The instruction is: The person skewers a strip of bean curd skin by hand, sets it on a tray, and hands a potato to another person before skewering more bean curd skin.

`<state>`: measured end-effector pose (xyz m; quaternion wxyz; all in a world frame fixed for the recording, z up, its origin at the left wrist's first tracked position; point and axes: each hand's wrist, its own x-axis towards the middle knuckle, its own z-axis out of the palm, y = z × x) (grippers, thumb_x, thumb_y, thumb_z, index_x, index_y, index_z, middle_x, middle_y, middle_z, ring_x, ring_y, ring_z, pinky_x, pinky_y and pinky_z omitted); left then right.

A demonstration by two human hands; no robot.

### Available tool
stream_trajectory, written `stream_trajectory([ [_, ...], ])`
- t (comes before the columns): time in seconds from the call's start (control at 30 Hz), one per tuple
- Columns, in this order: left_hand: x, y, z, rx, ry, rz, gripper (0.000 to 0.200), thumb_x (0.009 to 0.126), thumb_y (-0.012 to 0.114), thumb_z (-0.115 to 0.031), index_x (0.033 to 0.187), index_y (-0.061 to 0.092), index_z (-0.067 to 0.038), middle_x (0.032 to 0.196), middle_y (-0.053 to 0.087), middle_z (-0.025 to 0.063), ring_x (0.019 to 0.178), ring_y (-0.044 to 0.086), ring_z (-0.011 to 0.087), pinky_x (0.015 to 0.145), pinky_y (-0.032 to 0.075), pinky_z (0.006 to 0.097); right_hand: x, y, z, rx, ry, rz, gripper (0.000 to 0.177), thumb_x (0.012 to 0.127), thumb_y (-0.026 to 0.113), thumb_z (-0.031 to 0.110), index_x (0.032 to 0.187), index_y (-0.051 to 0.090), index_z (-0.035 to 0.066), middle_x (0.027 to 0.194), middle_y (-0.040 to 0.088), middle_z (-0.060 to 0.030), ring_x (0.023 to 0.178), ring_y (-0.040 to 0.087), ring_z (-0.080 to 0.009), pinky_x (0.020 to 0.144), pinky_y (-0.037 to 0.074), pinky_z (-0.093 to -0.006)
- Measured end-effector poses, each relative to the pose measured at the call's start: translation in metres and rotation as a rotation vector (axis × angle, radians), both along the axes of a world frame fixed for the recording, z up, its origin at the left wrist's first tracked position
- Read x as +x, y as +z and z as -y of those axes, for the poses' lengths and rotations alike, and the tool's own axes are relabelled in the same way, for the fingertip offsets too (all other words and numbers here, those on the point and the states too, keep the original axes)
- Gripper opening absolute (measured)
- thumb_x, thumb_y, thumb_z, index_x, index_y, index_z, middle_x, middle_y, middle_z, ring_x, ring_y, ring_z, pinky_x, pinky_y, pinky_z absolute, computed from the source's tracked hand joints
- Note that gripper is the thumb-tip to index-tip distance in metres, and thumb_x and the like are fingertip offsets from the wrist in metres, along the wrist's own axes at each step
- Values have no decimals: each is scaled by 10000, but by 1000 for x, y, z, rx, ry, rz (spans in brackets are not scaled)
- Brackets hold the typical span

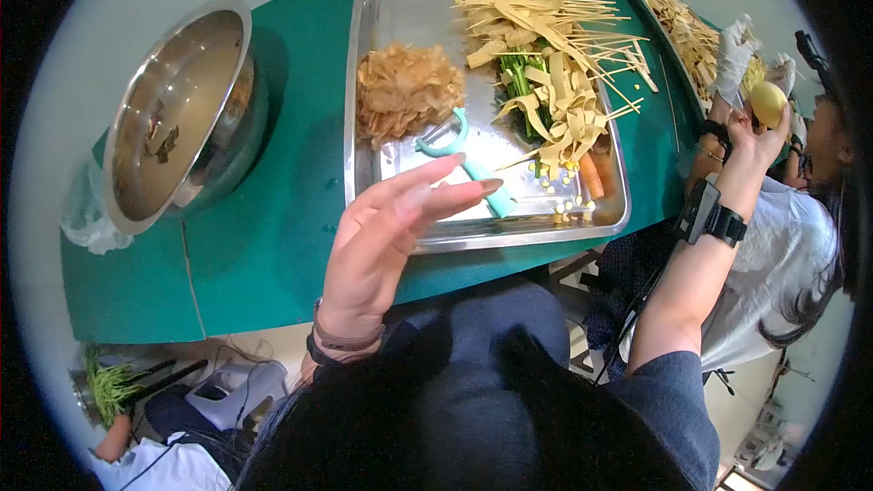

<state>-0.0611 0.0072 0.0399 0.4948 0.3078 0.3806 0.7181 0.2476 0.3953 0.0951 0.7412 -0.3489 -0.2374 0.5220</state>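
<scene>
In the middle of the frame the left hand (382, 236) is held flat and open, nothing grasped, its fingers (455, 191) stretched over the near rim of a steel tray (400, 0), just short of a teal peeler (455, 150) that lies inside it. At the right edge the right hand (759, 132) is raised, its fingers closed around a yellow vegetable (768, 102). In the tray a pile of thin brown slices (405, 91) is heaped at the left, pale skewered strips (536, 36) and green stalks (523, 73) are laid at the right, and a carrot (591, 175) and corn kernels (564, 205) are seen in the near right corner. At upper left, a steel bowl (182, 109) holding a few dark scraps is tilted on the green surface (273, 218). A second tray (677, 32) of skewers is set at upper right, beside another person's gloved hand (732, 59).
</scene>
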Motion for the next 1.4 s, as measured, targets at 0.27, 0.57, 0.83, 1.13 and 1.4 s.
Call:
stream_trajectory([
  [0.27, -21, -14, 9, -65, -31, 127, 568, 824, 577, -17, 1334, 325, -13, 923, 652, 160, 908, 623, 189, 869, 447, 290, 24, -13, -20, -31, -126, 244, 389, 726, 622, 469, 916, 554, 137, 792, 520, -39, 581, 426, -165, 462, 321, -272],
  [0.57, -20, -19, 10, -25, -65, -20, 576, 855, 557, -218, 1312, 320, 40, 1171, 509, 283, 1131, 495, 357, 978, 376, 405, 31, -33, -9, 85, -130, 423, 374, 713, 670, 421, 921, 560, 130, 822, 508, -45, 549, 399, -139, 449, 333, -235],
  [0.83, -14, -10, 14, 50, -144, 60, 457, 861, 560, -151, 1257, 422, 31, 1197, 520, 220, 1106, 517, 286, 970, 372, 371, 13, -15, 2, -33, -106, 264, 406, 710, 683, 452, 953, 568, 148, 847, 543, -16, 595, 444, -126, 471, 333, -237],
  [1.13, -12, -14, 21, -39, -96, 28, 449, 858, 557, -175, 1233, 434, 40, 1185, 529, 218, 1080, 535, 279, 960, 379, 375, 21, -24, -18, -57, -50, 257, 423, 701, 686, 466, 946, 563, 145, 841, 557, -11, 595, 486, -142, 440, 344, -237],
  [1.4, -16, -35, 18, 185, -185, 3, 544, 829, 565, -339, 1183, 461, 61, 1121, 563, 214, 1064, 547, 295, 961, 383, 400, 31, -29, -34, -110, 35, 267, 454, 707, 656, 511, 974, 553, 159, 868, 552, -8, 645, 492, -148, 471, 347, -247],
])
